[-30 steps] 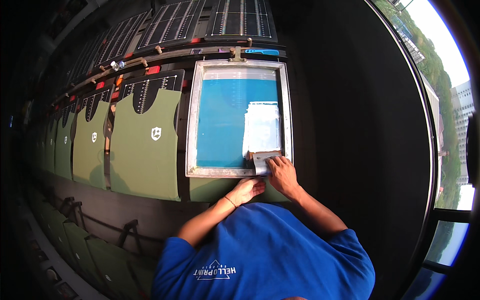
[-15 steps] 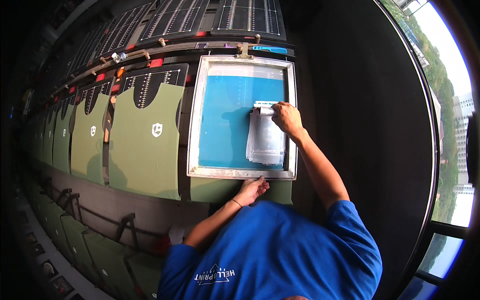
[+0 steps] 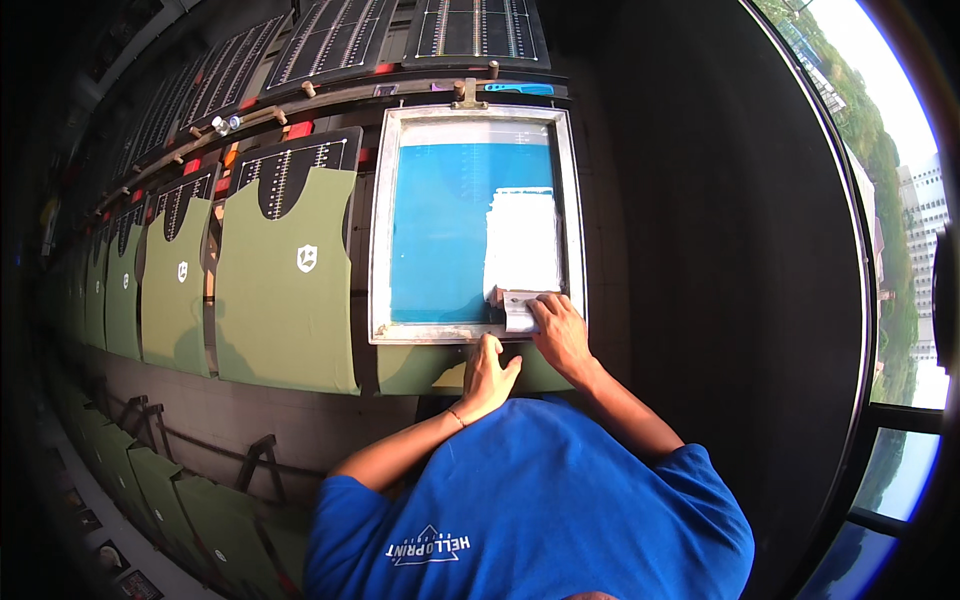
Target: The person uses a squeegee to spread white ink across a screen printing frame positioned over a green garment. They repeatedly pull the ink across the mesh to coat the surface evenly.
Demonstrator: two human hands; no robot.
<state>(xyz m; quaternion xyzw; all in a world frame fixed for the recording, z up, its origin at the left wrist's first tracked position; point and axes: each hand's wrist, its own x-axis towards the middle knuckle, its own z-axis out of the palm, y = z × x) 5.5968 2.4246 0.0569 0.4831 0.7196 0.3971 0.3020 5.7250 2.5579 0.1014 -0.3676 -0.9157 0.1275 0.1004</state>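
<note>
In front of me lies a metal-framed printing screen with blue mesh. A squeegee rests at the screen's near right corner, gripped by my right hand. Thick white ink covers a rectangular patch on the mesh just beyond the squeegee. My left hand is at the near rail of the frame, a fingertip against it and the thumb spread away. Under the screen, the lower part of an olive green shirt sticks out toward me.
To the left, olive shirts with white shield prints lie on black boards in a row. A rail with pegs runs behind, holding the screen's clamp and a blue tool. More black boards stand beyond; windows are at right.
My right hand has drawn the squeegee toward me, from mid-screen to the near rail. The thin white film is now a solid white patch. My left hand has shifted slightly left, thumb spread.
</note>
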